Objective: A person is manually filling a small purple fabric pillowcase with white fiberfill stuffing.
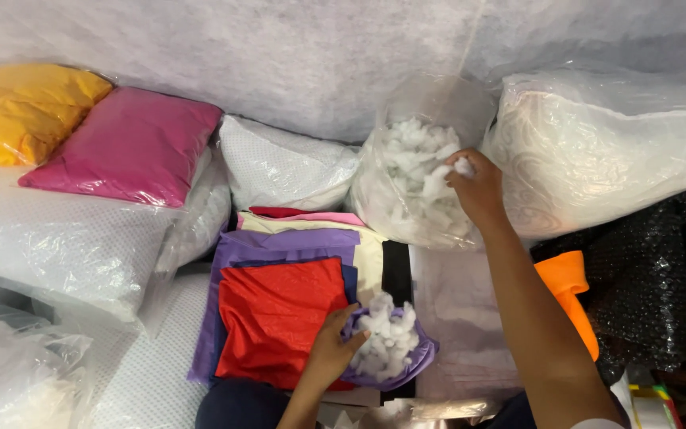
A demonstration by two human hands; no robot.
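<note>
The left hand (329, 349) holds open the mouth of a purple fabric cover (395, 357) that is part-filled with white fibre stuffing (383, 338); its fingers curl over the near lip, thumb and fingers pinching the cloth. This cover is the landmark for everything else. It lies at the right edge of a stack of folded fabric pieces — a red cover (275, 318) on top just left of it, lilac, cream and pink layers showing beyond.

Up and to the right of the purple cover, the right hand (478, 187) reaches into a clear plastic bag of stuffing (410, 179), fingers closed in a pinch on a white tuft (462, 165) at the bag's open side. The forearm crosses the gap between the bag and the cover diagonally.

Open room is thin: a strip of clear plastic sheet (458, 318) lies just right of the cover. Farther right sit an orange cloth (569, 286) and dark sequinned fabric (653, 270). A large plastic-wrapped white pillow (621, 151) crowds the bag's right side. Left of the stack, bagged white pillows (65, 246) pile up — a magenta pillow (132, 147) and a yellow pillow (21, 111) rest above them.
</note>
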